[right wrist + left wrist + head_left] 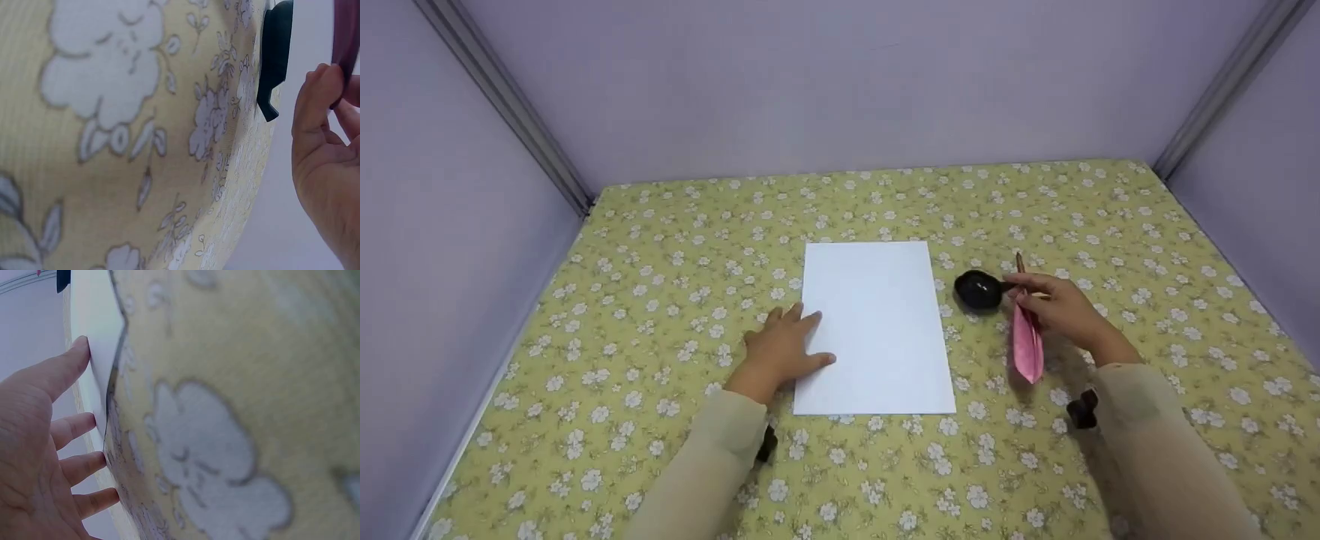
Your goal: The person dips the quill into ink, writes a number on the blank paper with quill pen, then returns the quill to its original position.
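Observation:
A white sheet of paper lies on the flowered tablecloth. My left hand rests at its left edge with fingers spread, the thumb over the paper; the left wrist view shows the fingertips along the edge of the sheet. My right hand pinches a pink feather-shaped thing with a thin brown tip pointing away from me; only a dark reddish strip of it shows in the right wrist view. Just left of those fingers sits a round black dish with a short handle, apart from the hand in the right wrist view.
The yellow-green flowered tablecloth covers the table. Pale walls stand behind it and at both sides, with grey metal posts in the corners. A small black device sits at the right wrist.

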`<state>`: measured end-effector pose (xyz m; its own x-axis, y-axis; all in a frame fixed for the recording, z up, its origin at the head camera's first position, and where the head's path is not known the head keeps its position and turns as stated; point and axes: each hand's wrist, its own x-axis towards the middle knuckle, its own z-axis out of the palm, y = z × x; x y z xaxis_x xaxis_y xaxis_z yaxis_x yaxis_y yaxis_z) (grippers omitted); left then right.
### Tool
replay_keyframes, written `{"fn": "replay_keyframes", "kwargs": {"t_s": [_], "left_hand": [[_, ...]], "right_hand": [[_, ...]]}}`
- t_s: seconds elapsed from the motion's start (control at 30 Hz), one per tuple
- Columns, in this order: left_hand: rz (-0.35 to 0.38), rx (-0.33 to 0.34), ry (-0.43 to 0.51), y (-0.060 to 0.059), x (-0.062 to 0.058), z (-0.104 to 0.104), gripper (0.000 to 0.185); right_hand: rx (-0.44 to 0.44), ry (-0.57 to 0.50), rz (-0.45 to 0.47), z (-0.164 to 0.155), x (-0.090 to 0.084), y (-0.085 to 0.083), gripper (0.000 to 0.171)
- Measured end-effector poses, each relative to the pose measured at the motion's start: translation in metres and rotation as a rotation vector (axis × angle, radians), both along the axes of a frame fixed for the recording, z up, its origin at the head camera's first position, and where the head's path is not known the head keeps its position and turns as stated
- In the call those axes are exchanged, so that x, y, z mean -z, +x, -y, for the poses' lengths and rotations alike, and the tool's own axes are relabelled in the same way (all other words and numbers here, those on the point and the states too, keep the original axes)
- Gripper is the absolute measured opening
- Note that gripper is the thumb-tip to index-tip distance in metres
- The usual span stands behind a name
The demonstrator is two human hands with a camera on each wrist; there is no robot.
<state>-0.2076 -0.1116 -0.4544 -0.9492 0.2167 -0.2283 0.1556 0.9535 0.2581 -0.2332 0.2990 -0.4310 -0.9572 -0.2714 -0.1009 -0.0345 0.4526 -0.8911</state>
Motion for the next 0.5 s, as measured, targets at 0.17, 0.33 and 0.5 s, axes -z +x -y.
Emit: {"fn": "replay_keyframes", "kwargs": {"t_s": [0.17, 0.33, 0.5], "left_hand": [[-0.011, 0.008, 0.003, -0.0005, 0.0013, 0.0003, 0.077], [-0.014, 0.008, 0.002, -0.0006, 0.0023, 0.0006, 0.078], [-0.019, 0.014, -0.011, 0.0003, 0.0021, 0.0011, 0.078]], "right_hand": [[0.009, -0.087, 0.0, 0.0009, -0.0019, 0.0025, 0.044], [0.005, -0.042, -0.06, 0.0018, -0.0019, 0.0016, 0.045], [0.011, 0.039, -0.15, 0.0021, 0.0006, 0.0008, 0.048]]}}
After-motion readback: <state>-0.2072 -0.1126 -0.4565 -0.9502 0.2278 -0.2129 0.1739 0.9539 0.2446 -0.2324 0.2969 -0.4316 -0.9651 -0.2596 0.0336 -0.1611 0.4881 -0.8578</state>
